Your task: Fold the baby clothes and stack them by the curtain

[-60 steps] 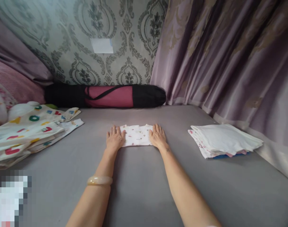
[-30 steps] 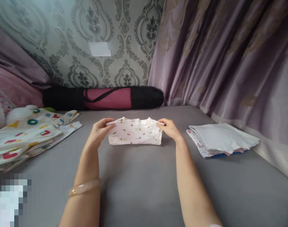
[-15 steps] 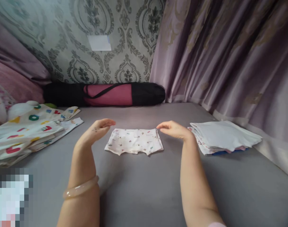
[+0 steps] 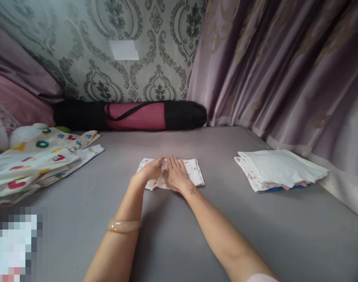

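A small white garment (image 4: 193, 169) with tiny coloured prints lies flat on the grey bed sheet (image 4: 179, 219) in the middle. My left hand (image 4: 149, 172) rests on its left part, fingers stretched forward and close together. My right hand (image 4: 174, 174) lies flat on its middle, fingers spread, touching the left hand. Both palms press down on the cloth and hold nothing. A pale bangle (image 4: 124, 226) circles my left wrist.
A stack of folded white cloths (image 4: 280, 168) sits at the right. Cream clothes with bright shapes (image 4: 40, 158) lie piled at the left. A black and red rolled bag (image 4: 132, 114) lies along the patterned wall. Purple curtains (image 4: 284, 78) hang at the right.
The garment was lifted by its top edge, then laid down unfolded. Both hands let go, hovered at its sides, and now lie flat together on its middle.
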Demonstrator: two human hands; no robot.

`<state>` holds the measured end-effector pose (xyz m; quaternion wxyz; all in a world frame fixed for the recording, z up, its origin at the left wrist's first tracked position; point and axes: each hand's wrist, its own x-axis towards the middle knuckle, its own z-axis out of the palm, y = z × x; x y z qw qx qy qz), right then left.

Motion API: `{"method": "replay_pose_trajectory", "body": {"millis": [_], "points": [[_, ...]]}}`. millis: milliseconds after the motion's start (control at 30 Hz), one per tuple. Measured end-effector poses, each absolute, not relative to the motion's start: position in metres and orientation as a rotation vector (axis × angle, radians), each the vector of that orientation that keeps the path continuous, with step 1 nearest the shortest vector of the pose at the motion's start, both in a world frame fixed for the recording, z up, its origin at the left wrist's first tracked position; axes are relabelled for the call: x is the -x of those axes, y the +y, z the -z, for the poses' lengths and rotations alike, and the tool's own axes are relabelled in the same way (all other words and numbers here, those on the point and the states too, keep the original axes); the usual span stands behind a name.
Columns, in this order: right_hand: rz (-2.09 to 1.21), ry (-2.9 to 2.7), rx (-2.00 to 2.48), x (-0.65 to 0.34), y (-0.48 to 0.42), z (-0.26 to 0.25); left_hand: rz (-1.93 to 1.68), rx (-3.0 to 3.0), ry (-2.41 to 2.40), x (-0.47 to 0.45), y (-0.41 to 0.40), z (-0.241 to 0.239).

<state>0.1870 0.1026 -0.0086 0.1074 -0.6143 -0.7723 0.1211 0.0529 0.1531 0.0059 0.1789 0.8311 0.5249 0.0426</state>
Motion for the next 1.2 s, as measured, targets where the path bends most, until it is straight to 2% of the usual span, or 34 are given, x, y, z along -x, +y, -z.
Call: {"method": "replay_pose_trajectory", "body": {"millis": [367,733,933,1200], "points": [[-0.303,-2.219,1.849,-0.205,0.104,0.013,-0.11,-2.47,1.382,-0.068,0.15,0.008],[-0.186,-2.116,1.98,-0.224,0.109,0.022,-0.085,-2.446,1.561,-0.066,0.146,0.022],[-0.229,-2.119,2.019,-0.235,0.113,0.024,-0.053,-2.417,1.563,-0.059,0.149,0.019],[-0.209,-2.009,2.168,-0.25,0.117,0.026,-0.18,-2.248,1.976,-0.026,0.151,0.026]]}}
